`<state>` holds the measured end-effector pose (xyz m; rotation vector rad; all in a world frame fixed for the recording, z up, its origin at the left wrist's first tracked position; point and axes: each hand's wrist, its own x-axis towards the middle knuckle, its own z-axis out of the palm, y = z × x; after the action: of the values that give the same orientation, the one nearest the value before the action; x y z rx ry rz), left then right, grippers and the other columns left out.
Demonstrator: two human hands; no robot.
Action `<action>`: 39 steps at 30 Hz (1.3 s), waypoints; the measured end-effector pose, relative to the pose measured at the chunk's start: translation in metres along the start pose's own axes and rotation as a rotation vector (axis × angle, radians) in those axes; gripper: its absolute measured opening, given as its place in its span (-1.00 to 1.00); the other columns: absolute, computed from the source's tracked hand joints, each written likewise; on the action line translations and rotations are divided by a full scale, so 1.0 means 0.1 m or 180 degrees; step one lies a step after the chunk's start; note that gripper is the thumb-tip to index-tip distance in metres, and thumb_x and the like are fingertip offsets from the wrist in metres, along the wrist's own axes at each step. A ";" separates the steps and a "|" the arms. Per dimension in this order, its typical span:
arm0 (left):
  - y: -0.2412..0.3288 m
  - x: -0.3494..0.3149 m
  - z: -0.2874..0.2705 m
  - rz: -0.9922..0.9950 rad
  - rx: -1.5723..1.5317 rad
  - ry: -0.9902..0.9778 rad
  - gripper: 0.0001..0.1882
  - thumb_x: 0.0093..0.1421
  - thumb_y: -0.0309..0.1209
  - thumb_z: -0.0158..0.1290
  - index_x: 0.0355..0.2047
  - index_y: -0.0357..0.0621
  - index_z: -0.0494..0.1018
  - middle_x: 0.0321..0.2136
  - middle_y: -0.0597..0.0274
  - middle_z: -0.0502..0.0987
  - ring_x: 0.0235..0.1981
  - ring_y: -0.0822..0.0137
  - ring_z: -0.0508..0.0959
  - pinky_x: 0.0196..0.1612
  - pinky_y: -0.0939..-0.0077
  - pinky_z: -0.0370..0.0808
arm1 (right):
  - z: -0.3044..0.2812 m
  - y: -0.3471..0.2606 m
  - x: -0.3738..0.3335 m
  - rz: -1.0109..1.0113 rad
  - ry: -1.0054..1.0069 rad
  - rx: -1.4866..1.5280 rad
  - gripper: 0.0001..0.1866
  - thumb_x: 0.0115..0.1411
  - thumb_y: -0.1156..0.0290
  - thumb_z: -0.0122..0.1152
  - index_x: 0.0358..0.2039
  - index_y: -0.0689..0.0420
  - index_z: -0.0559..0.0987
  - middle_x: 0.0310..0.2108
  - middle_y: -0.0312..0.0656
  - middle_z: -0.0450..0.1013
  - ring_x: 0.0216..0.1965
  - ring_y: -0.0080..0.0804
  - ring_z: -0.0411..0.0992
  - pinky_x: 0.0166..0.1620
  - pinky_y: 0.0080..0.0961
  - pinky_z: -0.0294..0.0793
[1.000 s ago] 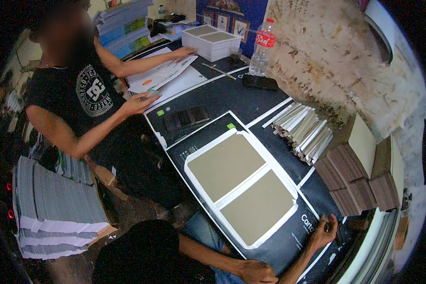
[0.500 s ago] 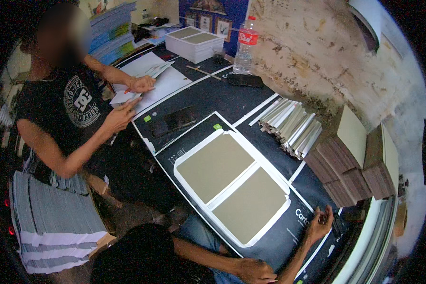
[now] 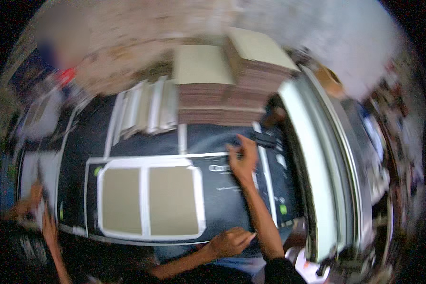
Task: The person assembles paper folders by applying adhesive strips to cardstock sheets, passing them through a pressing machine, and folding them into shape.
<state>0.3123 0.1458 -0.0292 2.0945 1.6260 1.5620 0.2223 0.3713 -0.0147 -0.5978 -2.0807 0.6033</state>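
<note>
A book-cover case of two grey-brown boards (image 3: 171,201) with white turned-in paper edges lies flat on the black table mat (image 3: 225,208). To its right, my right hand (image 3: 244,158) is over the mat, thumb and fingers curved apart, with nothing visible between them. A small black object (image 3: 265,139) lies just beside those fingers. Nearer me, at the table's front edge, my left hand (image 3: 232,242) is closed. Something small and pale pokes out at its fingertips, too blurred to name. My left hand is just right of the cover's near corner, apart from it.
Stacks of cut board (image 3: 206,97) and a bundle of narrow strips (image 3: 144,106) stand along the back. Long pale sheets or panels (image 3: 317,175) stand on edge at right. A co-worker's hands (image 3: 40,203) are over white paper (image 3: 29,170) at the far left.
The view has swung to the right, so the cover and co-worker now appear further left and more shows at right. My left hand remains closed; the right remains right of the cover.
</note>
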 end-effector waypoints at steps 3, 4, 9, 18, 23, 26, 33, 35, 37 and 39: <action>0.04 0.02 0.01 -0.0586 -0.0489 -0.0275 -0.88 0.26 -0.50 0.12 -0.41 -0.27 0.47 -0.51 0.05 0.51 -0.48 0.06 0.57 -0.33 0.20 0.54 | -0.01 0.04 -0.03 0.0154 -0.0074 0.0461 -0.45 0.12 0.71 0.06 0.17 0.18 0.44 -0.02 0.12 0.35 0.03 0.06 0.35 0.13 -0.18 0.36; 0.01 -0.01 0.06 -0.0437 -0.0664 -0.0144 -0.90 0.23 -0.53 0.15 -0.42 -0.26 0.46 -0.54 0.05 0.49 -0.50 0.07 0.55 -0.34 0.20 0.52 | -0.02 0.04 -0.06 0.0152 -0.0065 0.0405 -0.42 0.11 0.74 0.00 0.18 0.19 0.43 -0.02 0.14 0.34 0.04 0.08 0.36 0.14 -0.18 0.37; 0.07 0.01 -0.02 -0.0375 -0.0857 -0.0313 -0.88 0.23 -0.53 0.15 -0.44 -0.25 0.45 -0.59 0.03 0.46 -0.54 0.07 0.54 -0.40 0.20 0.49 | -0.16 0.00 -0.16 0.0233 0.0161 0.0463 -0.46 0.15 0.77 0.04 0.14 0.11 0.54 0.04 0.04 0.43 -0.17 -0.18 0.51 -0.10 -0.38 0.52; 0.12 0.07 -0.17 -0.0319 -0.0432 -0.0147 -0.89 0.25 -0.52 0.15 -0.40 -0.29 0.48 -0.60 0.06 0.46 -0.55 0.10 0.54 -0.46 0.28 0.49 | -0.05 0.02 -0.15 0.0193 0.0062 0.0183 -0.62 0.14 0.70 0.10 -0.05 0.16 0.65 0.06 0.08 0.52 0.08 0.03 0.50 0.13 -0.23 0.49; 0.11 -0.05 -0.15 -0.1361 -0.0783 -0.0146 -0.91 0.31 -0.49 0.09 -0.24 -0.27 0.51 -0.42 0.05 0.58 -0.50 0.10 0.61 -0.42 0.27 0.54 | -0.10 -0.03 -0.11 0.0399 -0.0302 0.0261 -0.73 0.18 0.55 0.22 -0.09 0.15 0.68 0.07 0.08 0.51 0.08 0.03 0.50 0.15 -0.22 0.48; 0.12 -0.07 -0.14 -0.1341 -0.0698 -0.0224 -0.85 0.32 -0.45 0.09 -0.15 -0.25 0.49 -0.36 0.02 0.60 -0.47 0.08 0.63 -0.38 0.24 0.57 | -0.12 0.01 -0.17 0.0486 -0.0274 0.0267 -0.75 0.17 0.54 0.23 -0.14 0.14 0.70 0.07 0.07 0.51 0.09 0.04 0.50 0.16 -0.20 0.47; 0.12 -0.09 -0.16 -0.1124 -0.0781 -0.0105 -0.75 0.24 -0.44 0.16 -0.10 -0.22 0.46 -0.44 0.08 0.59 -0.47 0.22 0.63 -0.34 0.34 0.59 | -0.31 -0.13 -0.01 -0.0197 0.0187 0.0806 -0.85 0.03 0.51 0.36 -0.32 0.13 0.72 -0.12 -0.05 0.60 -0.10 -0.14 0.57 0.03 -0.29 0.52; 0.09 -0.11 -0.16 -0.1096 -0.0807 -0.0147 -0.74 0.21 -0.48 0.18 -0.10 -0.23 0.46 -0.45 0.11 0.58 -0.48 0.24 0.63 -0.35 0.37 0.59 | -0.70 -0.30 0.34 -0.0899 0.0981 0.0355 -0.78 -0.04 0.35 0.49 -0.38 0.11 0.66 -0.32 -0.13 0.61 -0.26 -0.14 0.55 -0.13 -0.27 0.51; 0.15 -0.07 -0.13 -0.1153 -0.0845 -0.0163 -0.73 0.19 -0.50 0.19 -0.10 -0.24 0.46 -0.47 0.13 0.56 -0.49 0.25 0.62 -0.36 0.38 0.58 | -1.16 -0.25 0.84 -0.0921 0.1491 0.0039 -0.83 0.07 0.34 0.41 -0.36 0.12 0.66 -0.34 -0.12 0.60 -0.25 -0.12 0.55 -0.10 -0.25 0.50; 0.17 -0.05 -0.10 -0.1173 -0.0903 -0.0235 -0.72 0.17 -0.52 0.21 -0.11 -0.25 0.47 -0.50 0.16 0.54 -0.50 0.26 0.61 -0.37 0.38 0.57 | -1.63 -0.03 1.38 -0.0588 0.1793 -0.0846 -0.73 0.21 0.32 0.29 -0.17 0.23 0.61 -0.20 0.05 0.58 -0.18 0.06 0.53 -0.04 -0.13 0.48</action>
<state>0.3167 0.1294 -0.0179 1.5861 1.5481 1.4699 0.2878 0.4854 0.1534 -0.6295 -1.6592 0.0337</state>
